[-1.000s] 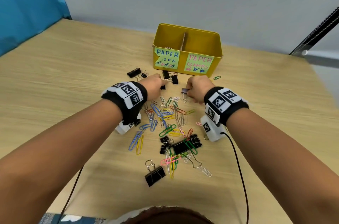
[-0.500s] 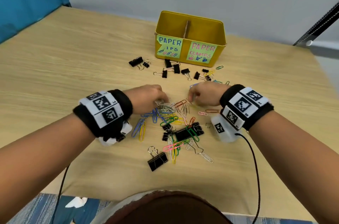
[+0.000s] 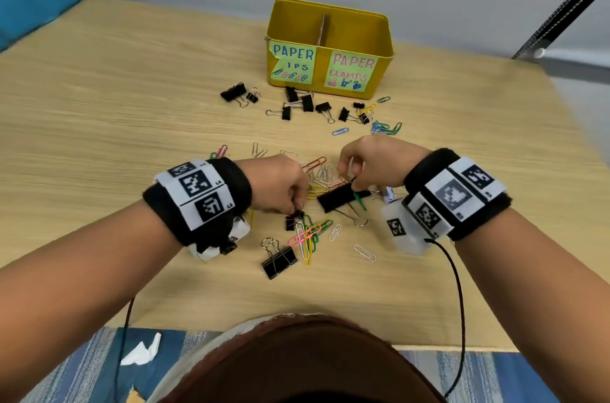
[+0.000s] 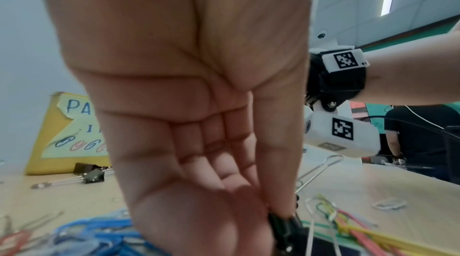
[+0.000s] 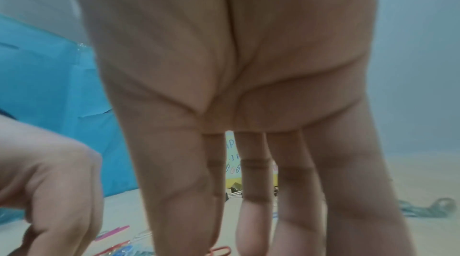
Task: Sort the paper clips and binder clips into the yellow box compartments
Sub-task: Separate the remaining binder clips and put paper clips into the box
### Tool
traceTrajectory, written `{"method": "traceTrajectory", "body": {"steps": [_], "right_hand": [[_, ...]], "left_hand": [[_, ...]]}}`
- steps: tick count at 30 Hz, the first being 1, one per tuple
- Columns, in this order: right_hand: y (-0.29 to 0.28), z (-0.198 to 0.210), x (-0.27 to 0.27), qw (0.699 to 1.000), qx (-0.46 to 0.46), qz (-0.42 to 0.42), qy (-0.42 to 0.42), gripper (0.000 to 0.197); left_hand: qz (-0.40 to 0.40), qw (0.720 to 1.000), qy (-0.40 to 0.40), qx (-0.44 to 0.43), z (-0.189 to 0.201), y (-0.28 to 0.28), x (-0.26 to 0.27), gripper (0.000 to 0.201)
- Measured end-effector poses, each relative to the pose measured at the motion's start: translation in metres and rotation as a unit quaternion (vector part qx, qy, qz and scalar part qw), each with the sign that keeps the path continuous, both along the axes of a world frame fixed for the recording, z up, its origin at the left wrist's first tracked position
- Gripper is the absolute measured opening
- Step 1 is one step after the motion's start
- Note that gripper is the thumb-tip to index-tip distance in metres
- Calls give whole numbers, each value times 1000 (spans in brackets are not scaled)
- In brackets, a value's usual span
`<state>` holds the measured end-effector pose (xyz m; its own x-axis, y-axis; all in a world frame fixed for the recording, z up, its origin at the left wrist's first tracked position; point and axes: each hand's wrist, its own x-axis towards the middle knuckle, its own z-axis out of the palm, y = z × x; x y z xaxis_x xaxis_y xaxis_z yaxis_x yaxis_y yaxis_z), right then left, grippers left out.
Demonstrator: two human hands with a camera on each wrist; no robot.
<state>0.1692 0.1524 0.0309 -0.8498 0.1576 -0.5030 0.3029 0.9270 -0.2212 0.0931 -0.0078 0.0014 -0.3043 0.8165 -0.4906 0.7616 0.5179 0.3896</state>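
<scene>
Left hand pinching small binder clip; right hand pinching large binder clip; tangled green paper clip likely riding along into wrong compartment of yellow box.

Box interior hidden; right wrist view's fingertips blurred.

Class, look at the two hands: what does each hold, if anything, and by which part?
The left hand pinches a small binder clip by its wire handle. The right hand reaches the large binder clip; whether it grips cannot be told.
</scene>
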Motion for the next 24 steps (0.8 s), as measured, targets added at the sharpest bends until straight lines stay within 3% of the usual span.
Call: {"method": "traceTrajectory", "body": {"steps": [5, 7, 9, 12, 14, 16, 19, 21, 24], "right_hand": [[-10, -10, 7, 1000, -17, 4, -14, 31], [-9, -8, 8, 1000, -14, 7, -15, 31], [-8, -6, 9, 1000, -1, 5, 8, 29], [-17, -9, 10, 999, 1, 26, 42, 29], [-27, -16, 12, 997, 14, 72, 31, 33], [-31, -22, 15, 995, 40, 91, 22, 32], [-25, -20, 17, 992, 92, 74, 37, 28], [-20, -14, 19, 990, 118, 61, 52, 27], [-16, -2, 23, 990, 113, 46, 71, 27]], "left_hand": [[40, 988, -116, -90, -1, -12, -2, 5], [45, 984, -140, -102, -2, -16, -5, 19], [55, 988, -121, -74, -1, -17, -11, 24], [40, 995, -86, -16, 1, -19, -14, 7], [26, 992, -123, -22, -2, -20, -11, 23], [18, 988, -148, -39, -7, -22, -4, 22], [14, 990, -128, -56, -16, -24, 0, 12], [17, 990, -129, -53, -17, -25, 0, 18], [41, 987, -152, -18, -9, -20, 1, 7]]}}
